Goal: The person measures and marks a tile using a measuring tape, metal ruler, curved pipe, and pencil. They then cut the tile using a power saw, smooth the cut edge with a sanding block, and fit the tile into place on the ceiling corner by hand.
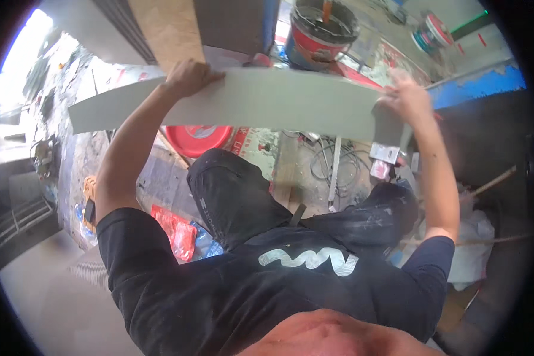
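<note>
A long, flat, pale grey strip [279,98], possibly of tile or board, spans the space in front of me above my knees. My left hand [190,77] is closed over its upper edge, left of the middle, with the strip's left end running on past my forearm. At the right end my right hand [406,98] grips the strip; its fingers are partly smeared by motion. Both arms reach forward and the strip is held roughly level from left to right. The fingers behind the strip are hidden.
Beyond the strip stand a bucket [322,35] with an orange-handled tool and a smaller tub [431,32]. A red lid [199,137], coiled cable [320,163], a metal straightedge [335,172] and red and blue packets [175,231] lie around my legs. White bags [471,243] sit at right.
</note>
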{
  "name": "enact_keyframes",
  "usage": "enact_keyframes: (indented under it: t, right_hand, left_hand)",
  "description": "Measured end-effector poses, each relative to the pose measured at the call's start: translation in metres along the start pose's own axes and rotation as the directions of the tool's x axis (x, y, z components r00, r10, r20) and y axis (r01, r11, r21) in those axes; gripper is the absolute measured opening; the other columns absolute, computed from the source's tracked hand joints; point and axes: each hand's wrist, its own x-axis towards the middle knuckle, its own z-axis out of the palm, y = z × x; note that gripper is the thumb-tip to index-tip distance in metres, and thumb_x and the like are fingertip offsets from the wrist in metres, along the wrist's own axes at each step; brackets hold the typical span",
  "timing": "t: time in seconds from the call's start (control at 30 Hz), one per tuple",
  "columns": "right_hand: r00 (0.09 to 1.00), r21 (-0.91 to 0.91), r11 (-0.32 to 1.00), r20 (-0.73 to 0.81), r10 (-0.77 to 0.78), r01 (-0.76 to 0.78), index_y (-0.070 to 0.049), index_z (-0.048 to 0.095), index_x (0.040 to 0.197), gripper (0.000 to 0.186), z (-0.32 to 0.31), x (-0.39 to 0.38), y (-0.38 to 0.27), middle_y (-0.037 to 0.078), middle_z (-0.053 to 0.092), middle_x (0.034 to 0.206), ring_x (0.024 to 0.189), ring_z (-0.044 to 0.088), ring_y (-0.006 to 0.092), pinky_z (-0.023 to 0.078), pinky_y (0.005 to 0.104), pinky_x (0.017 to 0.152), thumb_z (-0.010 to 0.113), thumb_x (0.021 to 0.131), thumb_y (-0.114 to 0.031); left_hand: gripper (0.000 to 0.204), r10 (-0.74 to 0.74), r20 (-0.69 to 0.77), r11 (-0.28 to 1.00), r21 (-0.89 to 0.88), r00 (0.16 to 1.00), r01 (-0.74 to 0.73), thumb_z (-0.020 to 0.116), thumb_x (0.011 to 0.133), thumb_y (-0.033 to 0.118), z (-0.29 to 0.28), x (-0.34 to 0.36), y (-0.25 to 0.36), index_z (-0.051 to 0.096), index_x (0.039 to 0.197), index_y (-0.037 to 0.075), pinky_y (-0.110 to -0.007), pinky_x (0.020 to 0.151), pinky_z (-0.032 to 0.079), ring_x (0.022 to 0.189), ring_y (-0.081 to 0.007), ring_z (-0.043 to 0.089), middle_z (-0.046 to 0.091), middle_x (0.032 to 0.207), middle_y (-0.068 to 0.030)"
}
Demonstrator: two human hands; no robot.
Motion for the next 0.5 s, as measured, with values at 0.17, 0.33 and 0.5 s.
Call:
enact_keyframes:
  t: [0.17, 0.33, 0.5]
  right_hand:
    - [0.853, 0.283, 0.958, 0.488, -0.186, 0.047, -0.013, 0.073, 0.120, 0.059, 0.155, -0.026, -0.007, 0.015, 0.073, 0.118, 0.109, 0.068, 0.0367, 0.054, 0.0473, 0.091, 0.075, 0.083, -0.059]
    - [0.850, 0.304, 0.951, 0.484, -0.210, 0.062, -0.011, 0.076, 0.099, 0.056, 0.227, -0.045, -0.034, 0.018, 0.074, 0.099, 0.096, 0.069, 0.0395, 0.053, 0.0488, 0.083, 0.072, 0.083, -0.064]
    - [0.803, 0.357, 0.933, 0.568, -0.179, -0.045, -0.012, 0.077, 0.105, 0.055, 0.217, -0.033, -0.052, 0.018, 0.074, 0.108, 0.105, 0.069, 0.0369, 0.053, 0.0482, 0.089, 0.073, 0.083, -0.062]
  left_hand:
    - [0.075, 0.044, 0.227, 0.995, -0.101, 0.973, -0.021, 0.047, 0.098, 0.070, 0.103, -0.020, 0.013, 0.076, 0.077, 0.005, -0.050, 0.076, 0.055, 0.077, -0.0374, 0.071, 0.072, 0.078, -0.0185]
    - [0.074, 0.004, 0.396, 0.985, -0.159, 0.918, 0.065, 0.045, 0.099, 0.069, 0.142, -0.026, 0.007, 0.076, 0.077, 0.006, -0.049, 0.077, 0.054, 0.078, -0.0351, 0.071, 0.074, 0.081, -0.0156]
    - [0.052, -0.135, 0.375, 0.960, -0.179, 0.917, 0.215, 0.057, 0.099, 0.055, 0.145, -0.037, -0.017, 0.074, 0.101, 0.006, -0.048, 0.080, 0.054, 0.089, -0.0368, 0.070, 0.074, 0.096, -0.0163]
